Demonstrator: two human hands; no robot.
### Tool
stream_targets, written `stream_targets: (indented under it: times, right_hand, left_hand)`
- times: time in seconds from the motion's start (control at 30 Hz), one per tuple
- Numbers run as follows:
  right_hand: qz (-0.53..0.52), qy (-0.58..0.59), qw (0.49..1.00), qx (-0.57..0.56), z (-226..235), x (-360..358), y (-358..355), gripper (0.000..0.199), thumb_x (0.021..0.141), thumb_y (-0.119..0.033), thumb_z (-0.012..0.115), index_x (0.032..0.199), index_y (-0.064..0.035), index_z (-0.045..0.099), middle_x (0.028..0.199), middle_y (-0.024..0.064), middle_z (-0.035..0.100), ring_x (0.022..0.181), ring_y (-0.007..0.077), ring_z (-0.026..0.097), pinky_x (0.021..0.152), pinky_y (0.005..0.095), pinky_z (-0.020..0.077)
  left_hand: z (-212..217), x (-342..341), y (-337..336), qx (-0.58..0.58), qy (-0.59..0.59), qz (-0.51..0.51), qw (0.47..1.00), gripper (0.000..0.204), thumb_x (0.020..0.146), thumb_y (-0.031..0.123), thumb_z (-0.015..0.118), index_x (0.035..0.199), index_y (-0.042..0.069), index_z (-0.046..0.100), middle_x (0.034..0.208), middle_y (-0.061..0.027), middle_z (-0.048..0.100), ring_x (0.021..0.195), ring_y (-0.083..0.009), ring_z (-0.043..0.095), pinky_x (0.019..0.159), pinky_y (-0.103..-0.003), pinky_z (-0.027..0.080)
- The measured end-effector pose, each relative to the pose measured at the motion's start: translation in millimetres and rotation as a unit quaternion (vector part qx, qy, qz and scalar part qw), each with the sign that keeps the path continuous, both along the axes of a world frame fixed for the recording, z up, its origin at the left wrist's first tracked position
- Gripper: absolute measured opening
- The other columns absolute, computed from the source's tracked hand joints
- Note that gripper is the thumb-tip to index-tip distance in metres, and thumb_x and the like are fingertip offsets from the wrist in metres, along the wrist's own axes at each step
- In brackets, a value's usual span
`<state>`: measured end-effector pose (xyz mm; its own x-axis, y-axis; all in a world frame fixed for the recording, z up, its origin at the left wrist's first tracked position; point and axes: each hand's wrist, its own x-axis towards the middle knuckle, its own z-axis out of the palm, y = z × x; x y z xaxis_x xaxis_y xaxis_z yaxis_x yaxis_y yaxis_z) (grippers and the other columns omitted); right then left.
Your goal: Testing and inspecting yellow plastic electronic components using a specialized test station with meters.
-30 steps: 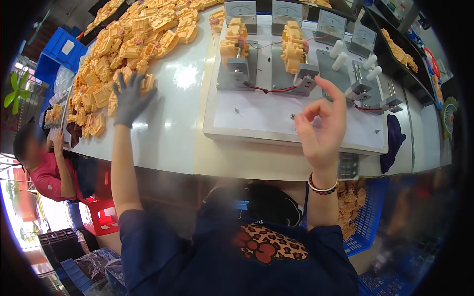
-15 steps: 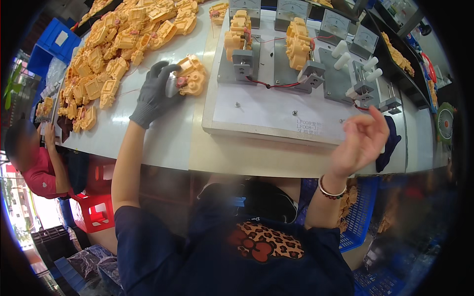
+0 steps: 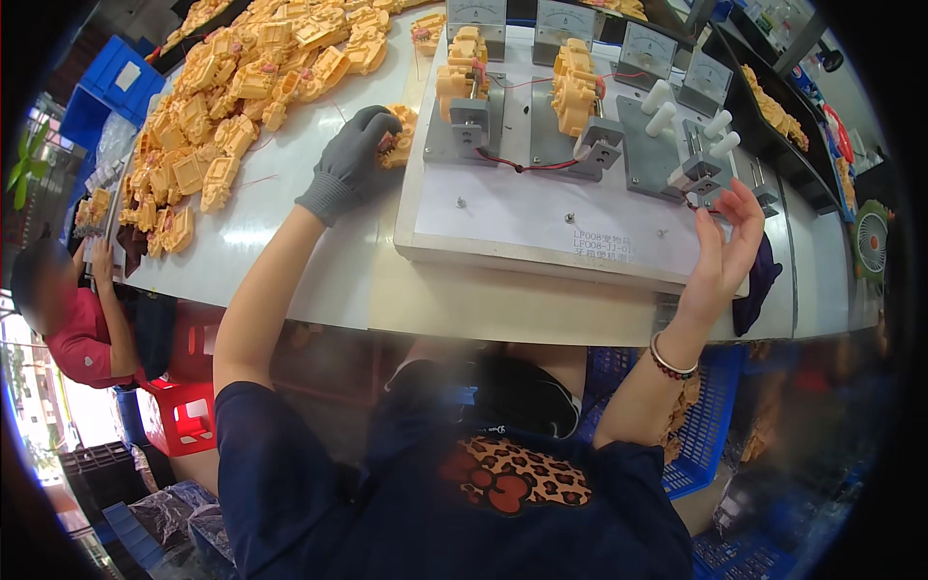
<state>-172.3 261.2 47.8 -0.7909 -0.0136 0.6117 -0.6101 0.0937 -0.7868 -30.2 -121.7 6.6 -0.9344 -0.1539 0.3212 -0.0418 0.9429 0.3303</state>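
My left hand (image 3: 350, 159), in a grey glove, is closed on an orange plastic toy part (image 3: 398, 141) resting on the white table just left of the white test board (image 3: 541, 208). My right hand (image 3: 727, 246) is bare, with a bracelet at the wrist. Its fingers are spread and its fingertips touch the small metal fixture (image 3: 698, 174) at the board's right side. Two orange toy parts (image 3: 462, 66) (image 3: 574, 90) sit clamped in holders on the board, joined by red and black wires.
A large heap of orange plastic parts (image 3: 242, 92) covers the table at the left. Analog meters (image 3: 565, 19) line the board's far edge. Another person in a red shirt (image 3: 72, 324) sits at the far left. Blue crates (image 3: 710, 425) stand under the table, a red crate (image 3: 188, 406) beside my knee.
My left hand took an orange part from the heap and carried it right to the board's edge. My right hand dropped toward me, then reached forward to the metal fixture.
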Motion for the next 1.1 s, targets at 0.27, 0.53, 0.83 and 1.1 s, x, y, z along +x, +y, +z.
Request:
stream_targets:
  times: [0.27,0.53,0.83,1.1]
  right_hand:
    - [0.159,-0.080,0.984,0.016,7.5,3.2,-2.2,0.047,0.080,0.002,0.065,0.125,-0.0018,0.052,0.105,0.0068,0.056,0.088,0.0145,0.056,0.084,0.0252,0.0455]
    - [0.144,0.021,0.989,0.009,-8.3,0.1,9.9,0.043,0.071,0.002,0.065,0.112,-0.0021,0.055,0.095,0.0048,0.057,0.081,0.0120,0.052,0.076,0.0245,0.0422]
    - [0.163,-0.010,0.987,0.010,-6.0,-1.9,3.1,0.042,0.069,-0.002,0.064,0.110,-0.0044,0.056,0.092,0.0031,0.057,0.077,0.0109,0.052,0.070,0.0245,0.0425]
    - [0.127,0.043,0.989,0.057,-7.3,-1.4,2.4,0.042,0.065,-0.005,0.065,0.107,-0.0038,0.058,0.089,0.0061,0.059,0.069,0.0146,0.054,0.062,0.0270,0.0432]
  left_hand:
    - [4.1,23.4,-10.2,0.446,0.154,-0.022,0.882,0.045,0.077,0.002,0.064,0.119,0.003,0.050,0.116,-0.0108,0.060,0.105,-0.0208,0.061,0.086,-0.032,0.051]
    - [80.8,46.0,43.3,0.446,0.167,-0.175,0.862,0.037,0.068,-0.008,0.052,0.103,0.004,0.045,0.121,-0.0188,0.059,0.120,-0.0303,0.057,0.100,-0.041,0.045]
    - [130.7,-16.8,75.3,0.397,0.171,-0.325,0.841,0.040,0.080,0.002,0.069,0.114,0.007,0.048,0.115,-0.0144,0.063,0.117,-0.0298,0.058,0.096,-0.040,0.051]
    - [205.5,-177.4,181.1,-0.188,-0.145,-0.288,0.928,0.041,0.073,0.012,0.069,0.112,0.005,0.061,0.103,-0.0145,0.065,0.092,-0.0277,0.063,0.080,-0.038,0.051]
